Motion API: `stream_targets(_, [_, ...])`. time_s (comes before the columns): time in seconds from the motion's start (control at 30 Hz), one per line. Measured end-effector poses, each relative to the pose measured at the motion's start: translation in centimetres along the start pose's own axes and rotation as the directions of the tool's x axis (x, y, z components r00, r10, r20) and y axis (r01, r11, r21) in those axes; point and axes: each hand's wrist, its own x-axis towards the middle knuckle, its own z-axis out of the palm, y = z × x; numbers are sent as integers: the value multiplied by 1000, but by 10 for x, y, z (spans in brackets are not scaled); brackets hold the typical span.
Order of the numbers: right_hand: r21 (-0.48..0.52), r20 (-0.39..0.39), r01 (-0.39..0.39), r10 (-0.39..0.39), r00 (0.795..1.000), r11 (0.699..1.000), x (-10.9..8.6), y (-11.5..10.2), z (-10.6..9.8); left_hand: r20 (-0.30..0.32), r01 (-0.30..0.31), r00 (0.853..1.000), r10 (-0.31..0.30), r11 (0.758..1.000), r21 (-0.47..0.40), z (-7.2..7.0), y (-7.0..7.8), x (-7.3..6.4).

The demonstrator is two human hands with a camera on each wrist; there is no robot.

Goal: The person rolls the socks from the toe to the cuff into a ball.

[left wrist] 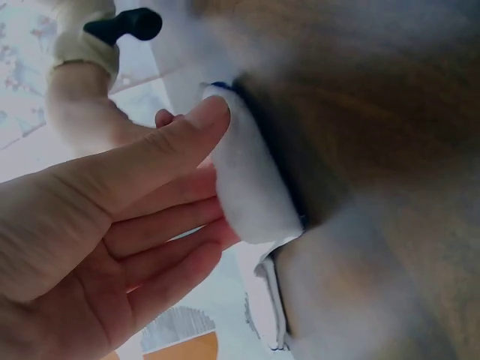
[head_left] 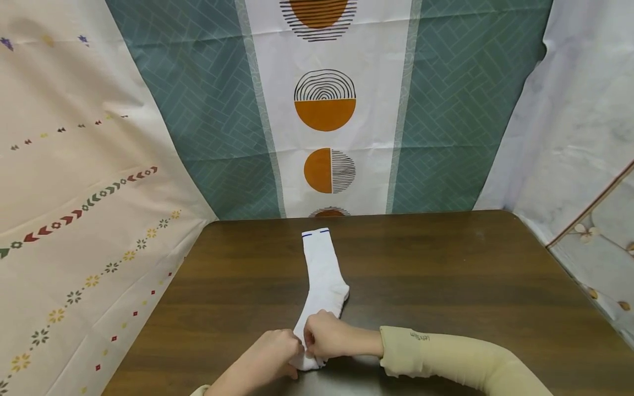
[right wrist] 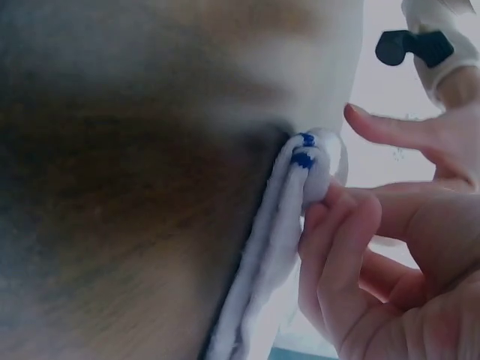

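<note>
A pair of white socks (head_left: 324, 269), laid flat one on the other, stretches across the brown table with its blue-marked cuffs at the far end. Both hands are at the toe end nearest me. My right hand (head_left: 331, 334) pinches the toe with bent fingers; the right wrist view shows two white layers with blue stitching (right wrist: 303, 160) beside its fingertips. At the left edge of the toe, my left hand (head_left: 272, 352) touches the fabric. In the left wrist view its thumb is stretched out and its fingers are nearly straight against the white toe (left wrist: 255, 180).
The dark wooden table (head_left: 446, 275) spreads on both sides of the socks. Behind it hangs a green and white patterned cloth (head_left: 218, 110). A cream cloth (head_left: 74, 220) hangs at the left, and a pale marbled cloth (head_left: 584, 137) at the right.
</note>
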Motion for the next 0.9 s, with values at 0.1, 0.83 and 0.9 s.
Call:
stream_targets(0.1, [18,12,-23,23,1000,1000,0,2,0,-38,-25,999,27,998,59,4,1,1])
stream_targets(0.83, [-326,16,224,-232,973,919,-17,0,-1,38,-20,998,47,853,-521,21,-40,25])
stream_targets(0.9, [-320,32,227,-229,973,920,-15,2,0,55,-15,997,55,829,-558,23,-43,26])
